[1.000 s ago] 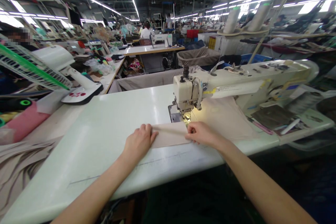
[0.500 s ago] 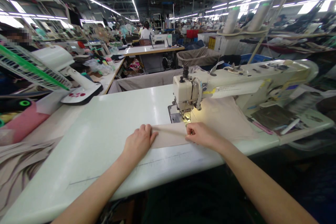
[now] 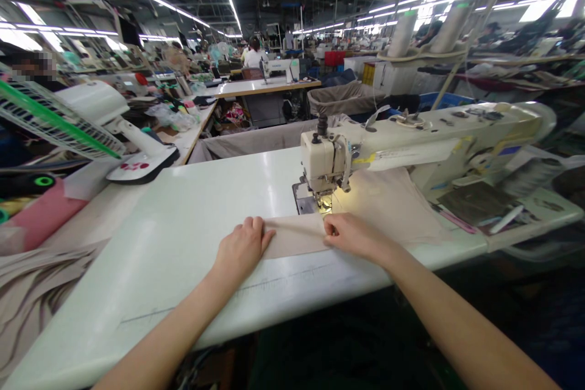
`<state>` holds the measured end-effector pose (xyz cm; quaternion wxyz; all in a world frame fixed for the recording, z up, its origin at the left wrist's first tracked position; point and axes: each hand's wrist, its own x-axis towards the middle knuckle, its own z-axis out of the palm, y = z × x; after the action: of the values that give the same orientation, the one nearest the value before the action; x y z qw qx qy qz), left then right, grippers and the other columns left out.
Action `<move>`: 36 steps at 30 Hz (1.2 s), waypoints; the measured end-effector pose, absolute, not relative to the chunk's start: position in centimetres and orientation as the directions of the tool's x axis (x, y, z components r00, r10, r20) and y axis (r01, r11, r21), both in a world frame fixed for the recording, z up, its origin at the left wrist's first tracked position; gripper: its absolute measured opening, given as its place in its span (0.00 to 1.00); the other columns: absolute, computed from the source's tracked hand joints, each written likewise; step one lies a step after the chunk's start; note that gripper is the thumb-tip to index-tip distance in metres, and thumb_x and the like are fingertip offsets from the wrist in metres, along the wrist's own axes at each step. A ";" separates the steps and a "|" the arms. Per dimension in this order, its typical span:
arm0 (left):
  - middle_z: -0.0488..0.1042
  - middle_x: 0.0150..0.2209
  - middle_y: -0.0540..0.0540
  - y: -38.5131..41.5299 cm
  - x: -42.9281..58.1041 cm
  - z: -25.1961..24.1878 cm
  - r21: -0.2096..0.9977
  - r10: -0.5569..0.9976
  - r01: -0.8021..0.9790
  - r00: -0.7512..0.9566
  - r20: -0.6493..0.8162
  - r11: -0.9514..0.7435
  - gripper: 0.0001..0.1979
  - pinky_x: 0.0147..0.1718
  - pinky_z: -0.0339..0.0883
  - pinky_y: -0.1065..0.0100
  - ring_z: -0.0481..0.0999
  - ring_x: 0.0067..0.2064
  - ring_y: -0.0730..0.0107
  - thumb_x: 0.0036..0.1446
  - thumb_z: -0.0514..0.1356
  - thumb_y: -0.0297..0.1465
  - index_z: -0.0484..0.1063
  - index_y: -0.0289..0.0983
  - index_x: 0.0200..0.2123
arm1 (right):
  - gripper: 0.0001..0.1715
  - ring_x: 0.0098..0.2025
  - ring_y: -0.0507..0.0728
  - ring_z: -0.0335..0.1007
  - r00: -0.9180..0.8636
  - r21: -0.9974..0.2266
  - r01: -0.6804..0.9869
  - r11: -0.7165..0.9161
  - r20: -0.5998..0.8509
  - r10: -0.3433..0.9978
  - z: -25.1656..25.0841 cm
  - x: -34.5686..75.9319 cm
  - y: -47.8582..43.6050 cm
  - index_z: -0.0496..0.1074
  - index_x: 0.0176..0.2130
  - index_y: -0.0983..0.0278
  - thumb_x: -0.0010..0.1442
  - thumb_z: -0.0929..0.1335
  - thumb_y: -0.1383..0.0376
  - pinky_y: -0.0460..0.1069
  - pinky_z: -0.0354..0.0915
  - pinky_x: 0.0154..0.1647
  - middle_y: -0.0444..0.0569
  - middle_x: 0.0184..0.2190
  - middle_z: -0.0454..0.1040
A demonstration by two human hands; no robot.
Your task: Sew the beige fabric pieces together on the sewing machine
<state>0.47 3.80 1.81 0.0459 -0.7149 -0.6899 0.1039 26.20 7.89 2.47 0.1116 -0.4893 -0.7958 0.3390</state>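
The step in hand looks to be lining up one flat, beige cloth strip (image 3: pixel 292 236) just in front of the cream metal sewing machine (image 3: pixel 323 161), the left hand (image 3: pixel 240 250) resting on it with thumb spread from the fingers, the right hand (image 3: pixel 354 234) pinching its machine-side end; the next move seems to call for keeping that edge smooth. Counted around the machine: two hands, one strip, one wider beige cloth panel (image 3: pixel 395 207) under its arm (I cannot tell if joined), two whitish thread cones (image 3: pixel 402 35) behind, one white-and-green fan (image 3: pixel 94 100) well to the left
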 end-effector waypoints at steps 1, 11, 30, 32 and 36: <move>0.71 0.41 0.40 3.8 0.5 1.8 -0.209 0.996 0.977 0.027 -0.087 -0.045 0.17 0.31 0.71 0.62 0.77 0.41 0.54 0.71 0.47 0.42 0.65 0.33 0.45 | 0.12 0.30 0.51 0.61 -0.497 -0.650 0.703 0.288 -0.159 0.853 2.4 26.3 7.9 0.62 0.25 0.63 0.51 0.70 0.73 0.45 0.49 0.29 0.40 0.25 0.67; 0.71 0.43 0.39 3.7 0.5 1.9 -0.201 0.995 0.978 0.030 -0.096 -0.049 0.17 0.31 0.70 0.62 0.77 0.42 0.54 0.71 0.46 0.41 0.64 0.33 0.45 | 0.12 0.30 0.51 0.64 -0.542 -0.662 0.695 0.280 -0.228 0.809 2.1 26.7 8.9 0.64 0.31 0.62 0.51 0.71 0.73 0.45 0.52 0.29 0.40 0.27 0.69; 0.72 0.43 0.38 3.5 0.9 3.0 -0.207 0.993 0.978 0.004 -0.117 -0.028 0.18 0.32 0.71 0.61 0.77 0.41 0.54 0.71 0.46 0.40 0.66 0.32 0.47 | 0.12 0.47 0.58 0.67 -0.743 -0.310 0.518 0.797 0.299 0.599 -0.8 28.9 5.0 0.74 0.43 0.64 0.65 0.64 0.76 0.53 0.64 0.49 0.51 0.43 0.75; 0.72 0.42 0.37 3.5 1.5 3.3 -0.217 0.995 0.976 -0.007 -0.096 -0.014 0.16 0.33 0.71 0.59 0.76 0.42 0.52 0.71 0.47 0.37 0.68 0.32 0.45 | 0.14 0.48 0.58 0.67 -0.728 -0.291 0.523 0.801 0.337 0.597 -1.5 29.1 4.6 0.74 0.46 0.63 0.66 0.63 0.76 0.54 0.65 0.51 0.52 0.45 0.75; 0.73 0.52 0.36 3.8 3.8 2.2 -0.154 0.943 0.933 0.331 0.025 -0.324 0.14 0.50 0.69 0.54 0.72 0.54 0.53 0.67 0.49 0.25 0.71 0.35 0.50 | 0.15 0.51 0.59 0.67 -0.695 -0.256 0.532 0.807 0.413 0.588 -2.3 29.0 4.1 0.74 0.48 0.63 0.68 0.62 0.74 0.56 0.65 0.54 0.53 0.48 0.75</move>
<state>3.77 3.82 2.17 0.0704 -0.8129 -0.5772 0.0345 29.01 4.13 -2.27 0.2443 -0.3048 -0.9187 0.0582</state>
